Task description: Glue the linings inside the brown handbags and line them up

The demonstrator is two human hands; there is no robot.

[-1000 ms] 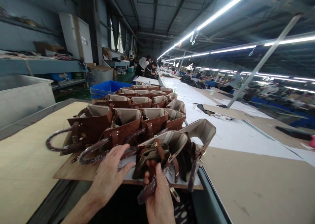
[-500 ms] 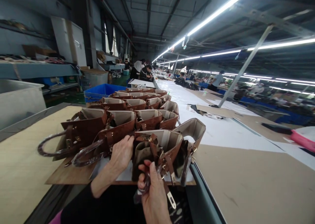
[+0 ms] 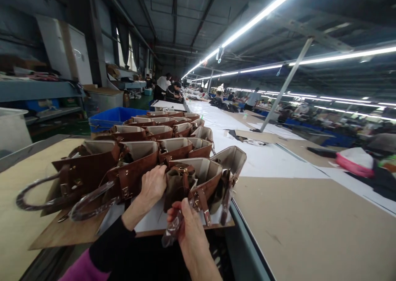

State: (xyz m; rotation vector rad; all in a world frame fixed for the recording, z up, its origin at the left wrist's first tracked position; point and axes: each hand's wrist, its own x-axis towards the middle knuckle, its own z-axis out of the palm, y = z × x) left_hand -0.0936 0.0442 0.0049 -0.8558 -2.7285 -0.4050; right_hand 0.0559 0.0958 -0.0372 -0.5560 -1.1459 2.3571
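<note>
Gripping the wrapped handle (image 3: pixel 173 227), right hand (image 3: pixel 188 227); left hand (image 3: pixel 153 186) clasps the brown handbag (image 3: pixel 198 180).

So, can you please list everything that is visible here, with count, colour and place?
handbags: more than ten, brown with beige lining, in rows on the board in front
near handbag: one, brown, at the front edge, between both hands
wrapped handle: one, in clear plastic, in the right hand
board: one, brown, under the bags
blue bin: one, behind the bags, left
long table: one, white and tan sheets, to the right
pink item: one, on the table far right
other people: several, far back along the line
ceiling lights: long white strips overhead
left hand: on the near handbag's left side
right hand: fingers closed around the wrapped handle
</note>
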